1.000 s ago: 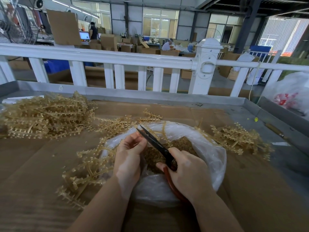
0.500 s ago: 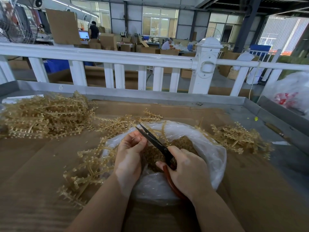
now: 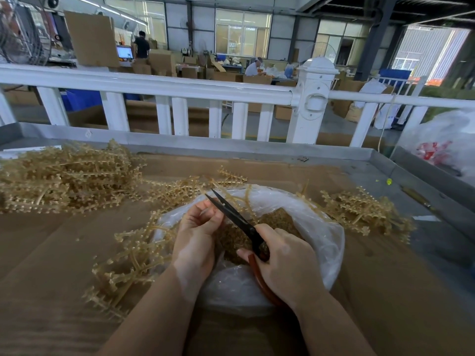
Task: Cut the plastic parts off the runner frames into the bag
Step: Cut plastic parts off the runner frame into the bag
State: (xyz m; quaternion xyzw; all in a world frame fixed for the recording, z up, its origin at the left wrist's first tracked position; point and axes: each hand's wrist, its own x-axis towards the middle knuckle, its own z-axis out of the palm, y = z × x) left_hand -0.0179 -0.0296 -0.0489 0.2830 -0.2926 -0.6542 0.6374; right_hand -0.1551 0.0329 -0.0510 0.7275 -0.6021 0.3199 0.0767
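A clear plastic bag [image 3: 326,242] lies open in front of me, holding a heap of small amber cut parts [image 3: 280,222]. My left hand [image 3: 198,237] pinches a thin amber runner frame [image 3: 144,253] over the bag's left rim. My right hand [image 3: 285,263] grips red-handled scissors [image 3: 236,214], whose dark blades stand slightly apart and point up-left beside my left fingers. The runner's held end is hidden behind my left fingers.
A big pile of amber runner frames [image 3: 64,176] lies at the far left, a smaller pile [image 3: 359,209] at the right. Brown cardboard [image 3: 51,253] covers the metal-rimmed table [image 3: 380,155]. A white railing [image 3: 180,88] runs behind it. A filled white bag [image 3: 442,145] sits far right.
Hardly anything has moved. The scissors' blades and my left fingers have shifted slightly at the bag's rim.
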